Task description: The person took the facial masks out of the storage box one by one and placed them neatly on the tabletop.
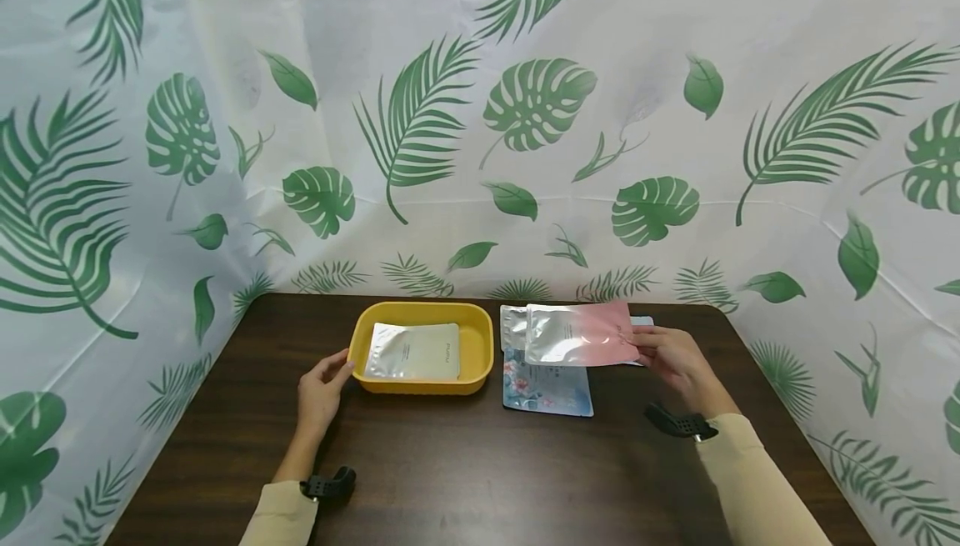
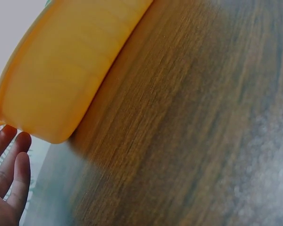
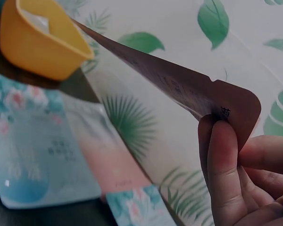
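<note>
My right hand (image 1: 678,363) pinches the end of a pink and silver sachet (image 1: 577,333) between thumb and fingers. The sachet is raised above the other sachets; in the right wrist view it appears nearly edge-on. At the left end of a yellow plastic basket (image 1: 420,388), my left hand (image 1: 318,388) holds the rim with its fingertips; the left wrist view shows its other fingers loosely bent. Inside the basket lies a pale silver-white sachet (image 1: 416,352). Below the lifted one, a blue flowered sachet (image 1: 547,388) lies on the table.
A silver sachet (image 1: 512,325) lies partly hidden behind the lifted one. The right wrist view shows a pink-white sachet (image 3: 115,160) and another flowered sachet (image 3: 141,207). Everything stands on a dark wooden table (image 1: 465,463), before a leaf-patterned curtain (image 1: 555,204).
</note>
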`<state>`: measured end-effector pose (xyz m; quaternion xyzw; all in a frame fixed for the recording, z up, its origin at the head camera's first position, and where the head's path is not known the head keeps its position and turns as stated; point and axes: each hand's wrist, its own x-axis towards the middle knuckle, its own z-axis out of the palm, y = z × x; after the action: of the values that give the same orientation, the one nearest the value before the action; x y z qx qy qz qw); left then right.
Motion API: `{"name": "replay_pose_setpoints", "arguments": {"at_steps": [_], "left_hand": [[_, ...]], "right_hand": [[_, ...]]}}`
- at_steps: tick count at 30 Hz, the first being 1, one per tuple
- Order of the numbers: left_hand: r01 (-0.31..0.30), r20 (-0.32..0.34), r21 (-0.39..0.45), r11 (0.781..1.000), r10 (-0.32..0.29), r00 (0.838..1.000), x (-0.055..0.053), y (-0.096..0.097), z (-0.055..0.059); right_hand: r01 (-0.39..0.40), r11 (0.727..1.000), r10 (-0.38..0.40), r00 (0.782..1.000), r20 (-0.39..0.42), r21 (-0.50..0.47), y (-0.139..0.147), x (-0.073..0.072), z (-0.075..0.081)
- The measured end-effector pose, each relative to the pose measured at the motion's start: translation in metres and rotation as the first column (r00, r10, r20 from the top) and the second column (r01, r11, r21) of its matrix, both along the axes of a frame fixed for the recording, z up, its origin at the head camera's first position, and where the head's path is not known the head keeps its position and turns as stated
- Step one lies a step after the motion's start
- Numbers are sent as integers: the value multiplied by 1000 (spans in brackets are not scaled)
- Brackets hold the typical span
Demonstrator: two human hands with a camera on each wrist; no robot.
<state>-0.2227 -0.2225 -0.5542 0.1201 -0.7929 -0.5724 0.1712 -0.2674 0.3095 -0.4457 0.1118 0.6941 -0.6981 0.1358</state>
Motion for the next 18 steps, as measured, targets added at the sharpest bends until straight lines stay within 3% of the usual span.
{"name": "replay_pose_setpoints", "arguments": {"at_steps": [10, 18], "left_hand": [[0, -7, 13, 1000, 0, 1000, 0, 0, 0], [1, 5, 15, 1000, -1, 1000, -1, -1, -2]], "right_hand": [[30, 997, -35, 997, 66, 74, 30, 14, -20], [14, 979, -37, 994, 107, 204, 47, 22, -32]]}}
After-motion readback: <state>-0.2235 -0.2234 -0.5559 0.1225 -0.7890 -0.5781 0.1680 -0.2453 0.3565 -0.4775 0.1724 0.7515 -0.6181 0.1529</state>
